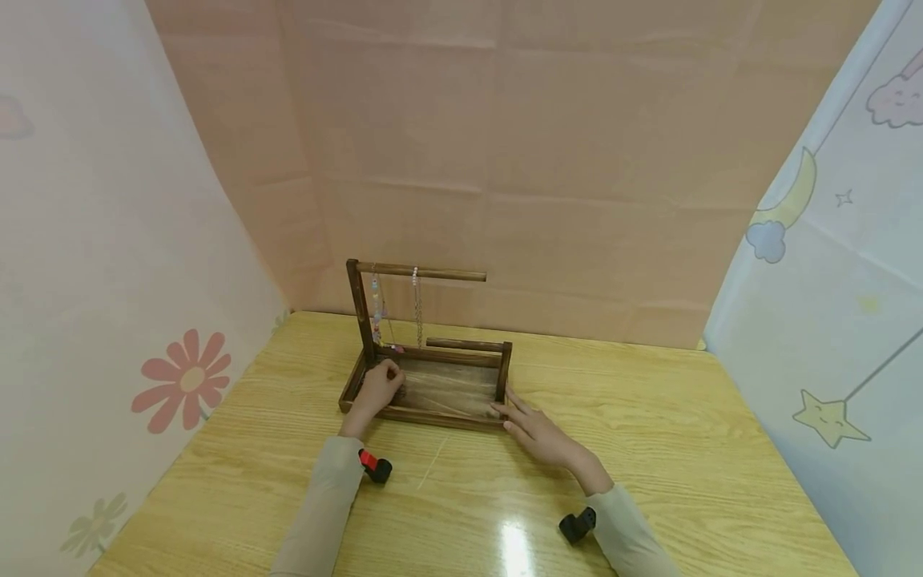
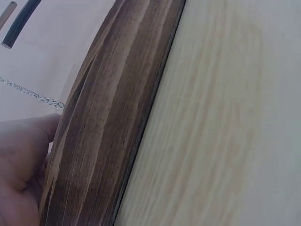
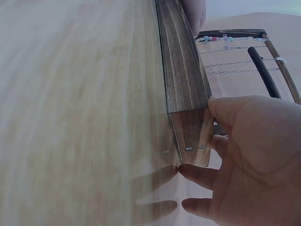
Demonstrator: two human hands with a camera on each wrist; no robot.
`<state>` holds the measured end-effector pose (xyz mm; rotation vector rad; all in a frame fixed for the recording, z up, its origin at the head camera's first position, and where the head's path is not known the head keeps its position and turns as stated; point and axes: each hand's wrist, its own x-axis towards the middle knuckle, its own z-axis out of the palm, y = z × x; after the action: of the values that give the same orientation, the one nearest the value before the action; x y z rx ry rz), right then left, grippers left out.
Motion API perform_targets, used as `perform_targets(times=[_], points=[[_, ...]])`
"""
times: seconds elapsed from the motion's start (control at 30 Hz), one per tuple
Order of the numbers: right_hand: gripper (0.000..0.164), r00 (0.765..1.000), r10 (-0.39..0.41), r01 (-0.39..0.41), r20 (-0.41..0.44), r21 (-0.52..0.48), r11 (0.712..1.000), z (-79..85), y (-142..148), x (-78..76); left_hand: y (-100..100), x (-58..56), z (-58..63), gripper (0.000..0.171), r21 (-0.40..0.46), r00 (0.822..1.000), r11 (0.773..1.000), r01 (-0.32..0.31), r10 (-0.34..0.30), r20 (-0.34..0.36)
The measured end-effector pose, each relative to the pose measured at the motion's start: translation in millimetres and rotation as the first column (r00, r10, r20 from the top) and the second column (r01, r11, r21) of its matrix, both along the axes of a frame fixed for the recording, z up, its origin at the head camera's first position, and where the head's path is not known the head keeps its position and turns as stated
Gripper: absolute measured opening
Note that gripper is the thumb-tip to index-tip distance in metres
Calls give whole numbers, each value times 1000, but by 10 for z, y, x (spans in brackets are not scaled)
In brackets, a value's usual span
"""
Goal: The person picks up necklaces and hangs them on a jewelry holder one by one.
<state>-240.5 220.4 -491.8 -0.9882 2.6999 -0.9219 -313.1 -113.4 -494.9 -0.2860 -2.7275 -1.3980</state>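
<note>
A dark wooden jewellery stand (image 1: 440, 416) with a tray base is on the table. From its upper bar (image 1: 454, 274) hang a colourful beaded strand (image 1: 376, 298) and a chain (image 1: 419, 312) with white beads at its top. My left hand (image 1: 378, 389) reaches over the front wall into the tray's left end, fingers bent downward. That front wall hides its fingertips in the left wrist view, so I cannot tell whether they hold anything. At the right front corner, my right hand (image 1: 541, 437) touches the stand, fingers spread and mostly straight, thumb (image 3: 225, 109) against the rim.
A shorter, lower bar (image 1: 464, 344) extends left from the tray's right post (image 1: 503, 373). The wooden table (image 1: 649, 449) meets a tan paper backdrop (image 1: 548, 160) behind. Patterned white sheets flank both sides, and a black camera (image 1: 578, 526) is worn on my right wrist.
</note>
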Motion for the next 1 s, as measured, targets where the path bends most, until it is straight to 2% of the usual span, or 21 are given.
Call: perform_targets(times=[0.23,0.37,0.57,0.8,1.0], points=[[45,1000,-3,3,10,3,1000,-2,-3,7,16,-32,-4,10,134,997,988,-78,81,-17],[45,1000,-4,4,14,1,1000,-3,0,7,11,-38,4,11,207,994,973,-100,108,-30],[44,1000,-3,3,-2,-10,1000,-5,-3,7,-6,-61,0,12,300,990,945,-130,140,-12],[45,1000,-8,8,8,-4,1000,-10,5,3,-3,-77,29,25,403,987,902,-155,128,95],[45,1000,-9,9,15,-3,1000,-3,6,3,-2,-89,47,45,470,981,870,-150,73,179]])
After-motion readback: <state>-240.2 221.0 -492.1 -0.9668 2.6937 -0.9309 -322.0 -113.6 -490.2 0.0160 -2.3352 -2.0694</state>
